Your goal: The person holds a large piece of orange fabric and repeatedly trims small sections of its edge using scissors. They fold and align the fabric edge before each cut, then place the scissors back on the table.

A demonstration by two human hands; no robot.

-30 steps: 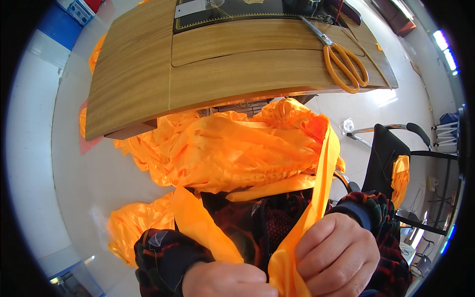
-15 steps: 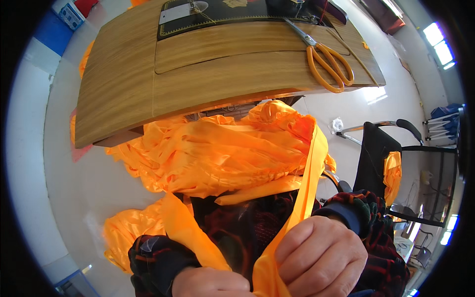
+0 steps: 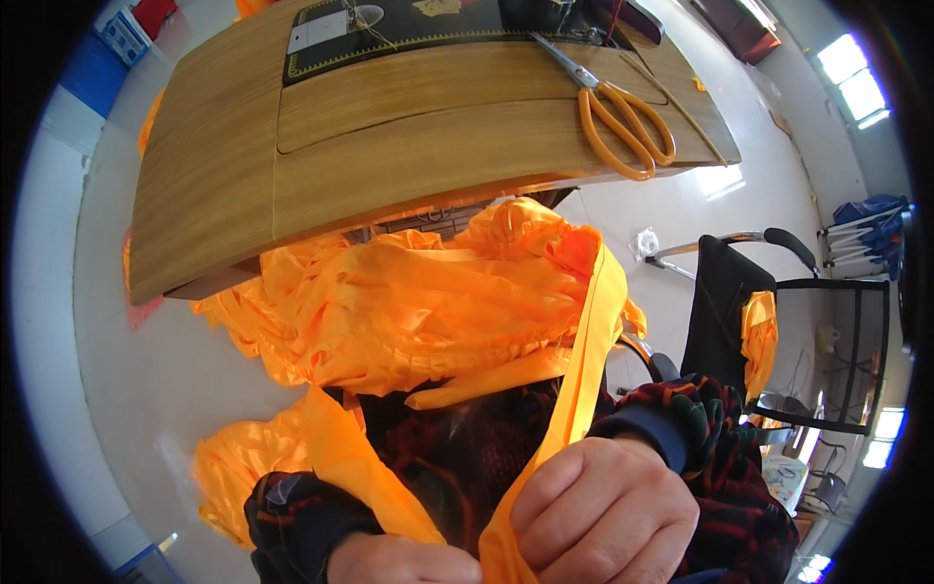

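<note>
Two closed grips show from where I stand, taking the table as twelve o'clock: left hand, between six and seven, on left orange band; right hand, at five, on right orange band. Orange cloth lies at eleven, beyond both. Caution: uneven pull may twist a band; excess tension may strain the gathered edge.

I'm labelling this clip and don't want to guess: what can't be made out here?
Head view:
Left hand: cut off by the lower edge, fingertips out of sight.
Right hand: its own back hides the fingertips.
Orange strips: hands and lower edge hide their ends; whether they join is unclear.
Black panel on the wooden table: far side cut off by the top edge.
</note>
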